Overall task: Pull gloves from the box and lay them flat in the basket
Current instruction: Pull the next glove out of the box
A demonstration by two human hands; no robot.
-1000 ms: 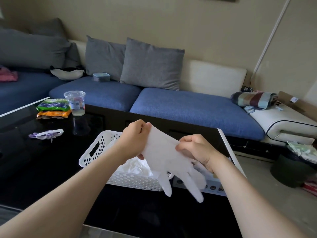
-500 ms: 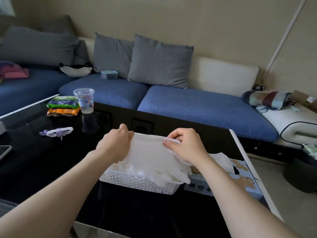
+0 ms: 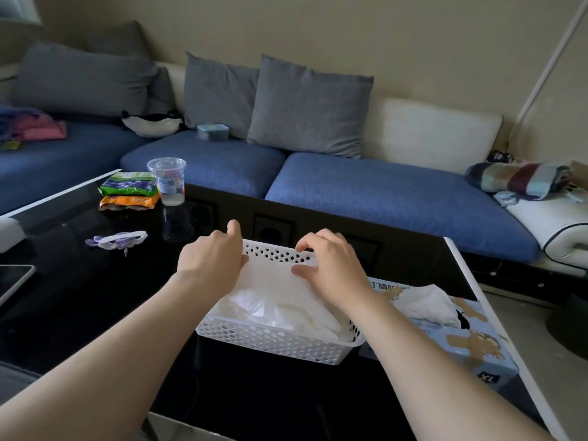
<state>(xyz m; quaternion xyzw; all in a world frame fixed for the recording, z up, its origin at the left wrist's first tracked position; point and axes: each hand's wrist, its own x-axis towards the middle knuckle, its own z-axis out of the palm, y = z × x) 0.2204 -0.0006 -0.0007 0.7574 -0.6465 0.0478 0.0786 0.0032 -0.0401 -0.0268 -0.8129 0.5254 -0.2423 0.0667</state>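
A white perforated basket stands on the black glass table and holds several white gloves. The top glove lies spread across the pile. My left hand is at the glove's far left corner, fingertips touching it and thumb lifted clear. My right hand hovers at the far right corner, thumb resting on the glove and fingers arched over the basket's far rim. Just right of the basket sits the blue glove box, with a white glove bulging from its opening.
On the table's left are a clear plastic cup, snack packets, a purple and white item and a tablet corner. A blue sofa runs behind the table. The table's white right edge is close to the box.
Both hands carried the glove from mid-air down into the basket and laid it over the pile. Their pinch on its edge has loosened.
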